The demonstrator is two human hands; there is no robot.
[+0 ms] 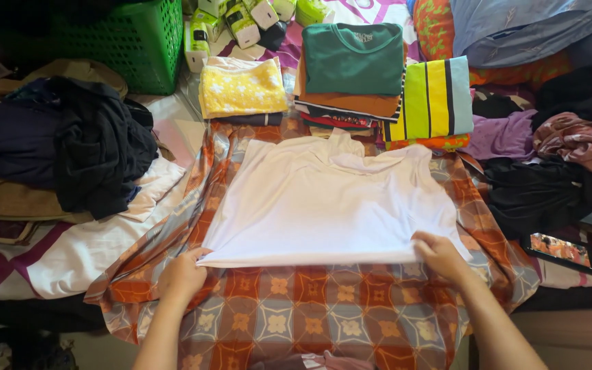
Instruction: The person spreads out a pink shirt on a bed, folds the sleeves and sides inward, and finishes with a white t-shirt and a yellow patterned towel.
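Nearest the lens: left hand [183, 275] closed on the lower left corner of white sleeveless shirt [330, 205], right hand [441, 255] pinching the lower right corner. Shirt spread flat, folded edge nearest the hands, on orange patterned cloth [309, 315]. Beyond it: folded yellow towel [242, 88], green T-shirt [354, 58] atop a stack, striped garment [436, 99]. Dark clothes pile [83, 144] at left; tablet [560, 250] at right.

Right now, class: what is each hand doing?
Left hand: closed on the white shirt, near corner.
Right hand: closed on the shirt's other near corner.
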